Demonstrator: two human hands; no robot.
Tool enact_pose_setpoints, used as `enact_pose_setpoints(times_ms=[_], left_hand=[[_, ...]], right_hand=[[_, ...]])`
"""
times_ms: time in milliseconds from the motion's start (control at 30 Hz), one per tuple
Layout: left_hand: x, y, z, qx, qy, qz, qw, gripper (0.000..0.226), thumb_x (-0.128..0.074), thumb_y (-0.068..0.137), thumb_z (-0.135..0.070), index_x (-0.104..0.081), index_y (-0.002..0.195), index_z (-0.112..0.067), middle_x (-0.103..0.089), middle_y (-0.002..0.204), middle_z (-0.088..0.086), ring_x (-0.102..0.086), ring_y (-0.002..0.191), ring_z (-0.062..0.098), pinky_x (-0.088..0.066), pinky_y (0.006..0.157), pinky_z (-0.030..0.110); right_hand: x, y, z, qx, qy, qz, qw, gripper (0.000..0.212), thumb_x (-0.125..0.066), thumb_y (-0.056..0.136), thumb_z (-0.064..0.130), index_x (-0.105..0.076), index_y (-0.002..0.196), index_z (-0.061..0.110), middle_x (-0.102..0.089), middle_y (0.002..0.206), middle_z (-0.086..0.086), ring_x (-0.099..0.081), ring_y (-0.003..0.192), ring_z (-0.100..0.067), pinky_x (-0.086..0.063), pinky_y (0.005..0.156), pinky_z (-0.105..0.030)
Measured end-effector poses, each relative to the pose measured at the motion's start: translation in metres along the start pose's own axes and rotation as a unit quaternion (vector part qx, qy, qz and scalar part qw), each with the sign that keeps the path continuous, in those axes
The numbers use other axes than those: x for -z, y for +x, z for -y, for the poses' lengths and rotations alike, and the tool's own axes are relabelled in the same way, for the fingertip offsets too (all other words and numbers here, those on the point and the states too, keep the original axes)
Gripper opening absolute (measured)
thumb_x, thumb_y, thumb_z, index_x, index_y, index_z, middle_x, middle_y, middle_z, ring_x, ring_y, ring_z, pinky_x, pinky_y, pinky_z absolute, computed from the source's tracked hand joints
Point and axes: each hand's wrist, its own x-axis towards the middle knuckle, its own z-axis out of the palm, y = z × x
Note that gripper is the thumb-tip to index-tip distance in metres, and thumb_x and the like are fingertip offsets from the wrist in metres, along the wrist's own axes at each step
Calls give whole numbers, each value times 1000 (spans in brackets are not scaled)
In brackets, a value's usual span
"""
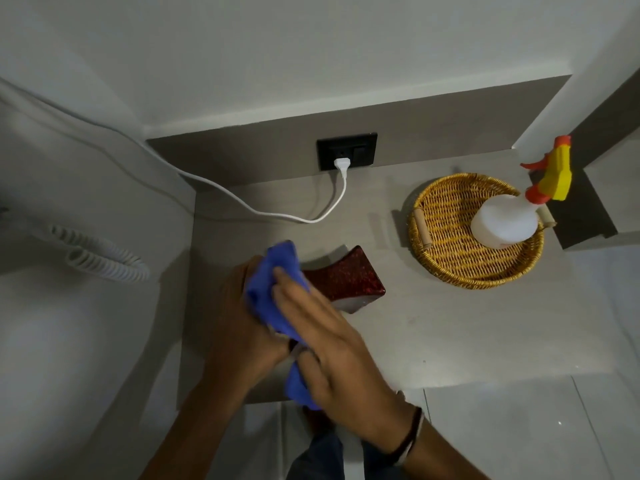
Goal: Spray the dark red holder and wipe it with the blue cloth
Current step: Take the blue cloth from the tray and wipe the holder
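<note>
Both hands meet near the counter's (450, 323) front-left corner. The left hand (239, 317) is curled round the near end of the holder (346, 277), though its fingers are hidden behind the cloth (270, 292), so the grip itself cannot be confirmed. The right hand (332, 344) lies flat, fingers (294, 296) extended and pressed onto the cloth, which drapes over the holder's near end and trails down below the palm. The holder's far end projects beyond the fingertips, toward the counter's middle. The spray bottle (505, 221) stands in a wicker basket (446, 251) near the back-right corner, well apart from the hands. A white cable (277, 214) runs from the socket (346, 151) on the back wall across the back-left corner.
</note>
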Motion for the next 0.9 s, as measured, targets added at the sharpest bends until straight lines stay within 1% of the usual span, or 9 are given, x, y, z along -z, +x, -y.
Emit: enact_pose_setpoints(times_ms=[100, 300, 433, 500, 600, 667, 733, 800, 900], left_hand=[[-3, -2, 10, 10, 10, 21, 1000, 58, -86, 64, -23, -65, 118, -16, -77, 115, 11, -71, 96, 26, -49, 86, 16], [-4, 3, 9, 68, 70, 53, 994, 97, -98, 53, -44, -54, 134, -13, -63, 122, 5, -58, 112, 26, -45, 87, 33], [-2, 12, 12, 157, -56, 60, 984, 82, -97, 52, -56, -61, 121, -31, -71, 112, -12, -68, 101, 8, -56, 84, 28], [-1, 17, 15, 208, -158, 81, 962, 73, -97, 50, -63, -68, 111, -36, -77, 102, -15, -73, 92, 0, -60, 78, 22], [0, 23, 20, 251, -200, 107, 941, 97, -82, 45, -89, -68, 124, -35, -77, 117, -15, -74, 106, 5, -60, 90, 32], [2, 27, 22, 263, -167, 139, 940, 134, -64, 44, -103, -37, 159, -40, -54, 156, -10, -53, 140, 11, -45, 107, 33], [3, 26, 23, 223, -159, 178, 945, 129, -53, 54, -107, -1, 161, -58, -24, 173, -10, -27, 147, 1, -30, 110, 28], [3, 21, 23, 160, -142, 209, 954, 118, -61, 58, -102, 6, 151, -75, -3, 178, -10, -9, 146, -10, -23, 114, 32], [0, 13, 28, 91, -91, 215, 968, 152, -84, 37, -92, 9, 155, -70, 20, 174, -18, 18, 140, -29, -18, 116, 43]], right_hand=[[4, -4, -16, 45, -49, 29, 997, 56, -40, 106, 7, -35, 162, 6, -25, 175, -9, -21, 164, -25, -23, 134, -39], [65, -20, -99, -138, -196, -8, 971, 87, -73, 77, -24, -44, 156, 1, -34, 165, -15, -43, 150, -42, -40, 122, -59], [70, -15, -103, -290, -29, -137, 947, 71, -50, 94, -21, -45, 158, 8, -51, 160, -17, -56, 143, -34, -48, 119, -49], [71, -13, -97, -347, 159, -158, 911, 63, -42, 99, -18, -59, 147, 19, -73, 130, -16, -75, 107, -29, -66, 88, -34], [73, -8, -89, -402, 316, -184, 840, 57, -40, 101, -14, -70, 131, 24, -80, 92, -10, -73, 64, -19, -62, 56, -25], [75, -1, -87, -423, 342, -192, 817, 52, -42, 100, -15, -71, 129, 16, -79, 89, -14, -71, 60, -19, -61, 53, -27], [80, 6, -87, -441, 334, -181, 813, 42, -44, 100, -14, -72, 124, 6, -73, 88, -22, -67, 56, -21, -60, 50, -27], [85, 14, -89, -462, 326, -171, 806, 34, -46, 101, -12, -74, 113, 2, -67, 89, -27, -63, 53, -21, -58, 48, -28], [88, 25, -92, -480, 319, -172, 799, 32, -47, 101, -12, -75, 106, 2, -68, 89, -27, -66, 49, -19, -61, 48, -27]])
